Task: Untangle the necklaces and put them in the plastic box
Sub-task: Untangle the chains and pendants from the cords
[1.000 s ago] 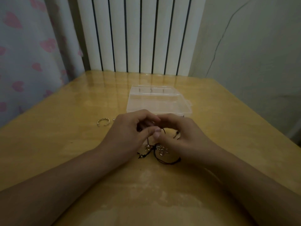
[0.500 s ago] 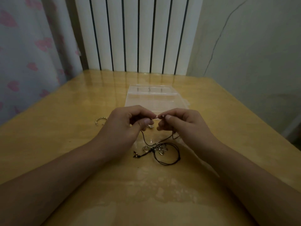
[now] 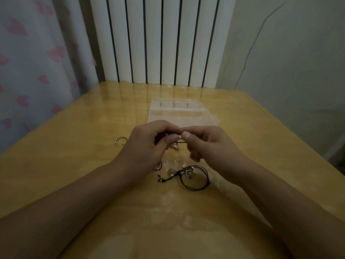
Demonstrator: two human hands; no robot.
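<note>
- My left hand (image 3: 147, 146) is curled, thumb and forefinger pinching a thin dark cord (image 3: 180, 141) raised above the table (image 3: 74, 165).
- My right hand (image 3: 207, 146) is curled too, its thumb and forefinger pinching the same cord, fingertips almost touching the left ones.
- A small silvery charm (image 3: 175, 146) hangs just below the pinch.
- The rest of the necklaces (image 3: 188, 174), dark cord loops with silvery charms, lies on the table just under my hands.
- The plastic box (image 3: 180, 114) sits closed beyond my hands; I cannot tell what is inside.
- A small ring (image 3: 121, 141) lies left of my left hand.
</note>
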